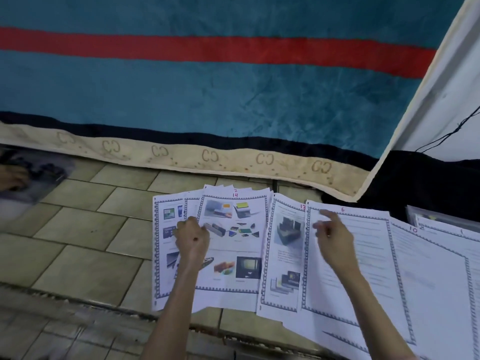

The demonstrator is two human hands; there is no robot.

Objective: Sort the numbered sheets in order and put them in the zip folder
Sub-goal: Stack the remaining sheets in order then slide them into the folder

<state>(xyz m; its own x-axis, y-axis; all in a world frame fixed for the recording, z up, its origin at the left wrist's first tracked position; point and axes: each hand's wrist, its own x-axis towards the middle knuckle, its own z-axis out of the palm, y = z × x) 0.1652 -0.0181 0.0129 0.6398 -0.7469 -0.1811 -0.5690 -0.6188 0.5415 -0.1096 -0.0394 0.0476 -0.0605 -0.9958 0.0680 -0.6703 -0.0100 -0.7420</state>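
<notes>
Numbered printed sheets lie fanned out on the tiled floor. The sheet marked 14 shows colour pictures and tops a small stack at the left. My left hand has curled fingers that pinch the left edge of that sheet. To its right lie the sheet marked 13, the sheet marked 6 and the sheet marked 10. My right hand hovers over sheet 6 with loose fingers, the index finger pointing at its top left corner. It holds nothing. A clear case that may be the zip folder shows at the right edge.
A teal blanket with a red stripe covers a mattress just behind the sheets. A white wall with a black cable rises at the right. A blurred foot and dark object sit at far left. Bare floor tiles lie to the left.
</notes>
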